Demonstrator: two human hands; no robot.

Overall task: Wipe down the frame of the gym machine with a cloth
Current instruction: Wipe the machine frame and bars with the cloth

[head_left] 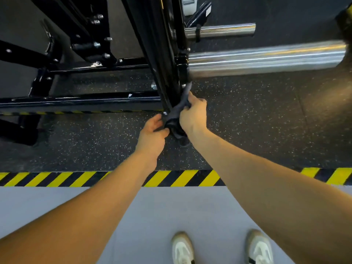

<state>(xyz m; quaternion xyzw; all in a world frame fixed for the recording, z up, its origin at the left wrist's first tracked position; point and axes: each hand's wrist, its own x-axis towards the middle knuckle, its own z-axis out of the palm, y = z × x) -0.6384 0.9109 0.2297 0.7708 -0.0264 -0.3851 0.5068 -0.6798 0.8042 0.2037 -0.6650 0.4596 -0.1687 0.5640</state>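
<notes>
The gym machine's black steel frame (152, 44) rises from the floor as a slanted upright post, with horizontal base bars to its left. A dark grey cloth (178, 111) is wrapped round the lower part of that post. My left hand (152, 132) pinches the cloth's lower end with thumb and curled fingers. My right hand (192, 115) grips the cloth higher up on the post's right side. The cloth's top edge reaches just under a chrome sleeve.
Two chrome weight sleeves (266, 58) stick out to the right of the post at hand height and above. Black speckled rubber flooring (257, 121) surrounds the base. A yellow-black hazard stripe (181, 178) divides it from the grey floor, where my white shoes (182, 248) stand.
</notes>
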